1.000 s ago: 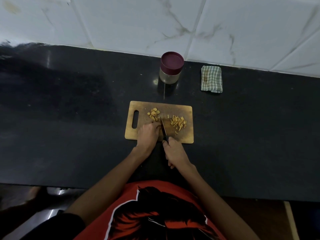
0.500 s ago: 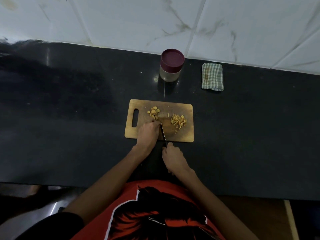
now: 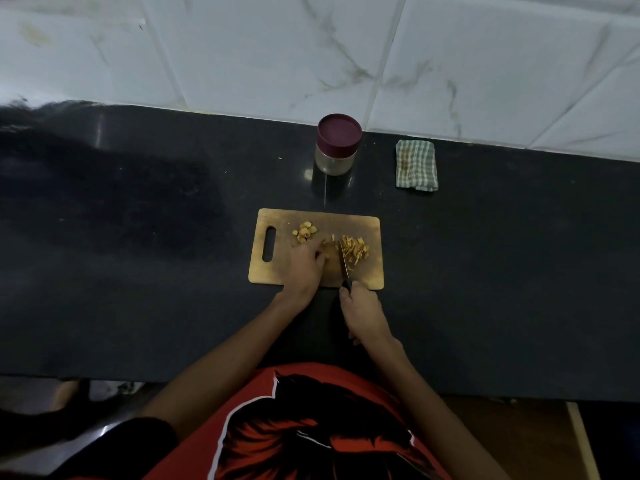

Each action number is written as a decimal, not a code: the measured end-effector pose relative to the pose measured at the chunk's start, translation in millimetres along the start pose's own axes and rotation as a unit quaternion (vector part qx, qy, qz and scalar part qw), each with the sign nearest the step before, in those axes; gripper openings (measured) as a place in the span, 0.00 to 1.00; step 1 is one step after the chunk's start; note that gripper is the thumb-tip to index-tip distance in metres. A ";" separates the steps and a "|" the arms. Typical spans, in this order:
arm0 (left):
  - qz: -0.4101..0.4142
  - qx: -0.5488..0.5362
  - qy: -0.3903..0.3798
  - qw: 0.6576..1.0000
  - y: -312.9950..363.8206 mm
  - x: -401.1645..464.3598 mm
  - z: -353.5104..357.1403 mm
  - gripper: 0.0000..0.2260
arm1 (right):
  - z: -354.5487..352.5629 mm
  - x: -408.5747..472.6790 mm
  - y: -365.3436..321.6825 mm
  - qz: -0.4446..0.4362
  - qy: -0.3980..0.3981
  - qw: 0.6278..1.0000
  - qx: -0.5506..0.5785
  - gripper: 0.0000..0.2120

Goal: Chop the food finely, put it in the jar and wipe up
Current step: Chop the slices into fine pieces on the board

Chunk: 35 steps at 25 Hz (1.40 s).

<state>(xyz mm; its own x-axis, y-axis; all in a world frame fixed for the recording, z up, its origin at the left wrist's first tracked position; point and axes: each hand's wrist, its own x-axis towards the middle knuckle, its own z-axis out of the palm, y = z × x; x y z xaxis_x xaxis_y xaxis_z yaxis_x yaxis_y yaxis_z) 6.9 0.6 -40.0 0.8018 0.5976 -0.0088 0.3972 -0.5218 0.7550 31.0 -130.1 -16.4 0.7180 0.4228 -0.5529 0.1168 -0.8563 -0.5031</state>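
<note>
A wooden cutting board (image 3: 370, 271) lies on the black counter. Sliced yellow pieces (image 3: 304, 232) sit near its handle hole, and a pile of finely cut strips (image 3: 355, 250) lies to the right. My left hand (image 3: 304, 268) presses down on a piece of food at the board's middle, fingers curled. My right hand (image 3: 363, 311) grips the handle of a knife (image 3: 344, 263), whose blade points away from me between the held piece and the strips. A jar (image 3: 337, 143) with a maroon lid on stands behind the board. A folded checked cloth (image 3: 415, 164) lies to its right.
A white marble-tiled wall (image 3: 311, 50) rises behind the black counter (image 3: 138, 237). The counter's front edge runs just below my forearms. My red shirt fills the bottom of the view.
The knife has shifted slightly right, closer to the pile of strips, and my right hand has drawn back a little toward the board's near edge. My left hand stays on the food.
</note>
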 end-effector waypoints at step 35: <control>0.004 -0.007 -0.001 1.000 -17.1 -8.0 -13.5 0.12 | -8.9 6.4 -1.2 0.016 -0.019 0.998 0.049 0.11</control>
<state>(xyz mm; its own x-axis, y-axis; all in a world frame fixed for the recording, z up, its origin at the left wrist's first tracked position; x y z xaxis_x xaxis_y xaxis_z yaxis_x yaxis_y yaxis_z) -12.3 12.9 -43.9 0.8057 0.5923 -0.0040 0.3841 -0.5174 0.7647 41.5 -129.0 -13.3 0.6938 0.4087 -0.5929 0.0257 -0.8368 -0.5468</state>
